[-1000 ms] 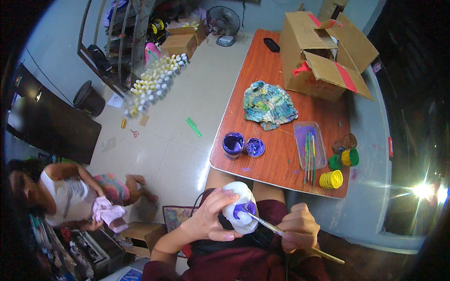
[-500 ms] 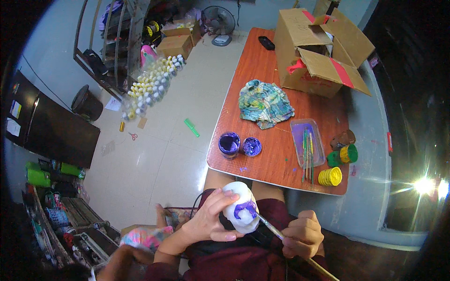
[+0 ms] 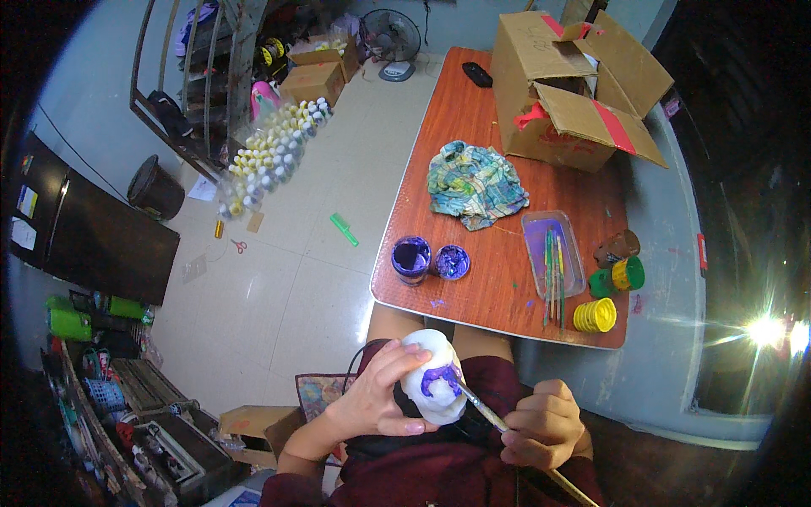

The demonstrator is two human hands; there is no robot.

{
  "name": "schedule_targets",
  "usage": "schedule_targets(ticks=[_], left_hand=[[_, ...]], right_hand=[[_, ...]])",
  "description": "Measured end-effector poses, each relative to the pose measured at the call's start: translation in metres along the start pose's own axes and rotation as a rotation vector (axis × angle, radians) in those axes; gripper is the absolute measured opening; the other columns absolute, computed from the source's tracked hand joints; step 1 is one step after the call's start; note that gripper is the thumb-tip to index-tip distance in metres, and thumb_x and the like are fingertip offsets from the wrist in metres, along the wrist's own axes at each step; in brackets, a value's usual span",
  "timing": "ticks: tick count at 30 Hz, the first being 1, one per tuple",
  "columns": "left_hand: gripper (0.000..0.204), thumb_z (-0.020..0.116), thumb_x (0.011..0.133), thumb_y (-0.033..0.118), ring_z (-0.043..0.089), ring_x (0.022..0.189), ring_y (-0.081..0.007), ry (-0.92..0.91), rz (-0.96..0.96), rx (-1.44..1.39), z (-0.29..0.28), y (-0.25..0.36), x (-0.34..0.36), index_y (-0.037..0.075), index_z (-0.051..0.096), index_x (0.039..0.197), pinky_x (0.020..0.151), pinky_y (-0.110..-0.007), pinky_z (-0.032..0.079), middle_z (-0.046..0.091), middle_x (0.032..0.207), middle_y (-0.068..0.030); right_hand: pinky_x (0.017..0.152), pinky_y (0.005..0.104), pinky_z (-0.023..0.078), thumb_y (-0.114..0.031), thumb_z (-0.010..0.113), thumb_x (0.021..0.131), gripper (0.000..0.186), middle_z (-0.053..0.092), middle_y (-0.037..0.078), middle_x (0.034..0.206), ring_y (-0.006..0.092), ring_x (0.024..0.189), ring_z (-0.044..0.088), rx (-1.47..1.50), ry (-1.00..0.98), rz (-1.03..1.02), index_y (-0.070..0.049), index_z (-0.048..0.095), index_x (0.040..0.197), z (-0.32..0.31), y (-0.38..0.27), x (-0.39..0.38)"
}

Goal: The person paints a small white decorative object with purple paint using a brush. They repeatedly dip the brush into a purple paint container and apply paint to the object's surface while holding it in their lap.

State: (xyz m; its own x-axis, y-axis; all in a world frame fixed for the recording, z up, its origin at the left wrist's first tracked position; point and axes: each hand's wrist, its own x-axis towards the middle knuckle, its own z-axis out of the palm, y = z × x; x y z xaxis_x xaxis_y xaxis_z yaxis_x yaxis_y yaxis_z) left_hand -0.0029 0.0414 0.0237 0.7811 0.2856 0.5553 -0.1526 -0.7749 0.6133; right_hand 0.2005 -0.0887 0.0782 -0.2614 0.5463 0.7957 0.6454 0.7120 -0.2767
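My left hand (image 3: pixel 378 395) grips a white moulded object (image 3: pixel 423 355) with a purple patch on it, above my lap. My right hand (image 3: pixel 542 427) is closed round a long paintbrush (image 3: pixel 485 410), whose tip touches the purple patch. On the table (image 3: pixel 453 312) in front of me are an open jar of purple paint (image 3: pixel 410 260) and its paint-smeared lid (image 3: pixel 452 263). A shallow plastic tray (image 3: pixel 536 235) holds several brushes (image 3: pixel 556 279). Yellow (image 3: pixel 594 316), green (image 3: pixel 628 273) and brown (image 3: pixel 619 246) paint pots are at the right.
A crumpled checked cloth (image 3: pixel 478 186), open cardboard box (image 3: pixel 552 131) and black object (image 3: pixel 477 73) are on the table. Bagged white-capped bottles (image 3: pixel 275 155), a green comb (image 3: pixel 344 228) and scissors (image 3: pixel 239 247) lie on the floor. A fan (image 3: pixel 390 42) stands at the back.
A person seen at lower left has moved down and out of view. My right hand and brush have shifted slightly; my left hand still holds the white object.
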Motion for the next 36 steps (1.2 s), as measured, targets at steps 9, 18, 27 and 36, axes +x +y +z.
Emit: schedule_targets(ticks=[9,18,27,36], left_hand=[[0.084,0.072,0.061,0.046,0.042,0.11,-0.0376,0.043,0.09,-0.005,0.002,-0.006,-0.004,0.004,0.035,0.125,0.096,-0.05,0.027,0.042,0.119,-0.0172],[0.075,0.075,0.064,0.034,0.041,0.111,-0.0388,0.026,0.04,-0.122,-0.002,0.0,0.0,0.043,0.03,0.124,0.089,-0.055,0.034,0.034,0.127,-0.0165],[0.094,0.08,0.058,0.028,0.041,0.113,-0.0379,0.047,0.035,-0.148,-0.002,0.001,0.0,0.044,0.022,0.129,0.091,-0.052,0.034,0.034,0.127,-0.0195],[0.099,0.081,0.056,0.03,0.041,0.113,-0.0389,0.046,0.041,-0.202,-0.003,0.002,0.003,0.042,0.017,0.131,0.092,-0.053,0.033,0.034,0.127,-0.0205]], right_hand=[[0.051,0.0269,0.038,-0.024,0.072,0.067,0.029,0.057,0.004,0.069,0.0162,0.058,0.051,0.058,0.031,0.007,-0.009,0.055,0.085,-0.003,-0.001,-0.005],[0.051,0.0269,0.038,-0.023,0.073,0.066,0.03,0.057,0.004,0.07,0.0159,0.057,0.051,0.077,-0.011,0.01,-0.008,0.055,0.085,-0.002,-0.001,-0.003],[0.051,0.0271,0.038,-0.022,0.072,0.066,0.029,0.057,0.004,0.069,0.0154,0.057,0.051,0.089,0.052,0.007,-0.008,0.055,0.085,-0.001,-0.001,-0.009],[0.052,0.0278,0.039,-0.021,0.072,0.063,0.03,0.06,0.005,0.071,0.0162,0.057,0.052,0.13,0.036,0.044,-0.008,0.056,0.084,-0.002,-0.003,-0.006]])
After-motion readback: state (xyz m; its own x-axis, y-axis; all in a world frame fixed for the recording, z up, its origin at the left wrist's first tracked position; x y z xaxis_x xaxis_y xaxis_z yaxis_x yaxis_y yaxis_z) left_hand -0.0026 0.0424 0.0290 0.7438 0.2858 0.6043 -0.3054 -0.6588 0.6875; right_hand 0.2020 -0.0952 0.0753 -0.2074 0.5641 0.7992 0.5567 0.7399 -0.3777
